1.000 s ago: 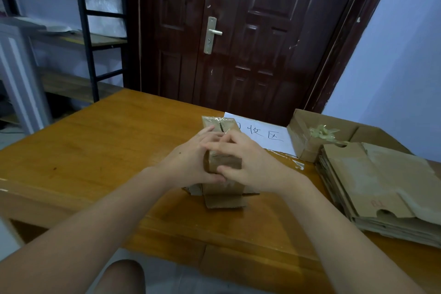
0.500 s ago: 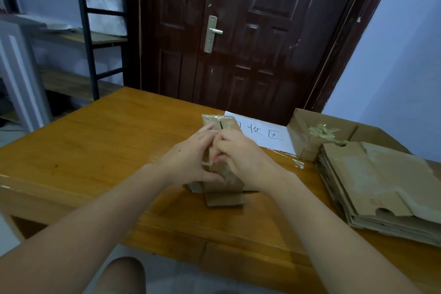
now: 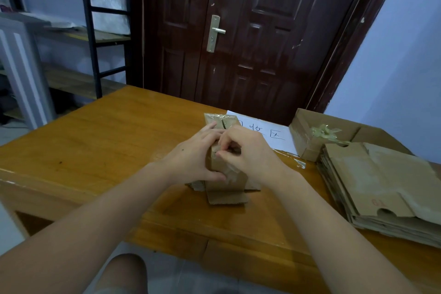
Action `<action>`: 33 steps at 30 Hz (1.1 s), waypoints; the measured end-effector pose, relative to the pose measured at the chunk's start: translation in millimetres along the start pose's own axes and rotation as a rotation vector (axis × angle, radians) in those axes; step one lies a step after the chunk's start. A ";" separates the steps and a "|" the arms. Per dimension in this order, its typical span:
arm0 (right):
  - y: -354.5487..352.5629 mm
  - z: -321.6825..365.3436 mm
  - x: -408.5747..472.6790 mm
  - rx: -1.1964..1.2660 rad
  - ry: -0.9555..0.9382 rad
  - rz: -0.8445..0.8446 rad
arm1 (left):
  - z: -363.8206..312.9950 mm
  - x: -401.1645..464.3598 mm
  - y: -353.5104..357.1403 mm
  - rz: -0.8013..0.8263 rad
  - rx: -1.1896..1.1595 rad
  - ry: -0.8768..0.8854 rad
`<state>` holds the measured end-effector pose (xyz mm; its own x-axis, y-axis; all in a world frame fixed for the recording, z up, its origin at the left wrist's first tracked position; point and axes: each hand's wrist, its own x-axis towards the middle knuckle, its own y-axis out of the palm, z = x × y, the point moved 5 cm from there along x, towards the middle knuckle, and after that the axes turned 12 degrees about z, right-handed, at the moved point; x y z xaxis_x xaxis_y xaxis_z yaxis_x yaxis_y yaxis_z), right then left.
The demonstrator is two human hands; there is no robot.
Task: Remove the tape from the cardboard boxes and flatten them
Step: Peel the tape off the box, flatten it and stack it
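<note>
A small brown cardboard box [image 3: 224,184] stands on the wooden table [image 3: 100,145] in the middle of the view, its bottom flap folded out toward me. My left hand [image 3: 193,157] grips its left side, thumb along the front. My right hand [image 3: 248,153] is curled at the box's upper front and pinches clear tape [image 3: 230,170] that hangs down the front face. The box's top end [image 3: 220,119] shows above my fingers, covered in shiny tape.
A thick stack of flattened boxes [image 3: 381,188] lies at the right. Behind it an open carton [image 3: 310,141] holds crumpled tape [image 3: 325,132]. A white paper sign [image 3: 269,133] lies behind the box. A dark door and metal shelves stand beyond the table.
My right hand has risen from lying flat over the box front to a curled pinch near its top, and loose clear tape now shows down the front. My left hand stays put.
</note>
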<state>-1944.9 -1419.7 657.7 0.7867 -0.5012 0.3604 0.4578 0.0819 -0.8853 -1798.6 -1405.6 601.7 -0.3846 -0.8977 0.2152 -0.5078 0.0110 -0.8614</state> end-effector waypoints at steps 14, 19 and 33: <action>10.5 19.4 -5.6 -0.439 -0.269 0.140 | 2.2 1.9 -0.1 -0.002 -0.007 0.029; 14.8 18.4 -7.7 -0.501 -0.281 0.044 | -0.1 3.0 -0.5 0.003 0.018 0.012; 3.9 -5.7 -15.0 0.027 -0.067 0.044 | 3.8 4.2 0.5 -0.005 0.041 -0.005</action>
<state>-1957.2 -1416.8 647.2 0.8320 -0.4379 0.3406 0.4322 0.1269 -0.8928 -1797.5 -1411.1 600.4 -0.3780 -0.9000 0.2172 -0.4775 -0.0114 -0.8785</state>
